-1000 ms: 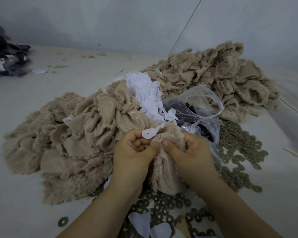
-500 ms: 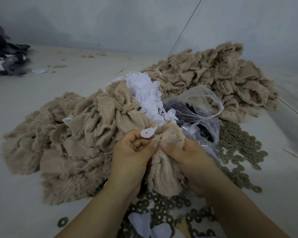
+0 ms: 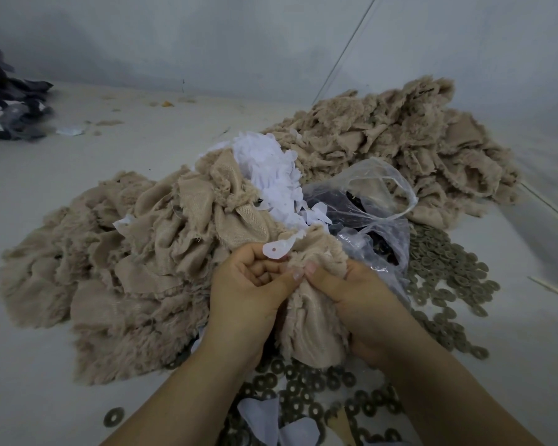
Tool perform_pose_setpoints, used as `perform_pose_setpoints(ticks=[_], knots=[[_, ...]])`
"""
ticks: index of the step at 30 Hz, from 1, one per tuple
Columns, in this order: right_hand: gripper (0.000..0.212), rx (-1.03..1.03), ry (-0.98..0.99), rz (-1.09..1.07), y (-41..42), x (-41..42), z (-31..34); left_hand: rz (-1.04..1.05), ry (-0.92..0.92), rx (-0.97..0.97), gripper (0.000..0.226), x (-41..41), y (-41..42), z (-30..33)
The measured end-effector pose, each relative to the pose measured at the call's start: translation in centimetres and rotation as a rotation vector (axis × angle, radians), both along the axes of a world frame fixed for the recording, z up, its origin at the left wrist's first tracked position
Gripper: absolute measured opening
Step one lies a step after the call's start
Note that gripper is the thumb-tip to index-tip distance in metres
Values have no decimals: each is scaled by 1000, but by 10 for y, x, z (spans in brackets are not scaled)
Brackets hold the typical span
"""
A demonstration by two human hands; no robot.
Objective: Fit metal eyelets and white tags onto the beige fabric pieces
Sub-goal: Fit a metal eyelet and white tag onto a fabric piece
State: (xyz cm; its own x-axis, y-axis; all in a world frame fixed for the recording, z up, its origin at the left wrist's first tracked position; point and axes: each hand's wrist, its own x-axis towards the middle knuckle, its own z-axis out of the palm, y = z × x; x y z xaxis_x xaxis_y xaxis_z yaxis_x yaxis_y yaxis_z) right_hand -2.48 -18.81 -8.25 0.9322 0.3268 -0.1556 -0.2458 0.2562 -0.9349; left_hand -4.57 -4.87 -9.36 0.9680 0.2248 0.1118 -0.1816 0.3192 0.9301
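At the centre of the view, a beige fabric piece (image 3: pixel 313 323) is pinched between the curled left hand (image 3: pixel 252 294) and the right hand (image 3: pixel 361 304), thumb tips nearly touching. A white tag (image 3: pixel 276 249) with a punched hole is held at the fabric's top edge by the left fingers. Metal eyelets (image 3: pixel 445 272) are scattered at 3 and 6 o'clock. Fabric heaps (image 3: pixel 126 252) are seen at 9 and 1 o'clock, loose white tags (image 3: pixel 268 178) at 12 o'clock, beside a clear plastic bag (image 3: pixel 368 204).
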Motion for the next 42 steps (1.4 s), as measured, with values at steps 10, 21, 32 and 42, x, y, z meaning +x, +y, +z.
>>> perform_pose_setpoints(ticks=[10,21,32,42], knots=[[35,117,108,105,-5,2,8,-62,-12,-141,20,2,3,1],[17,-262,-316,-143,-2,-4,9,-25,20,-64,19,4,3,0],[21,-366,-442,-246,0,-5,9,5,5,50,19,2,2,-1],[18,-169,-332,-245,2,-6,6,-61,23,-96,19,2,4,5]])
